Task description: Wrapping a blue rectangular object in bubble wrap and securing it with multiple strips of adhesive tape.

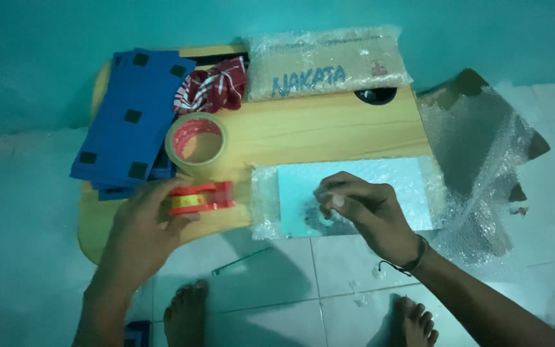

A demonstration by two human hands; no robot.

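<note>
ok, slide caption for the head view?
Left hand grips an orange tape dispenser; right hand presses a bubble-wrapped flat parcel.

Blue sheet stack (130, 122), red checked cloth (212, 87), tape roll (196, 142), bubble-wrapped box (325, 63) on wooden table (329, 132).

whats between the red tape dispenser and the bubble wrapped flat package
Only a narrow strip of bare wooden table, as the head view shows. The red tape dispenser and the bubble-wrapped flat package lie apart.
</note>
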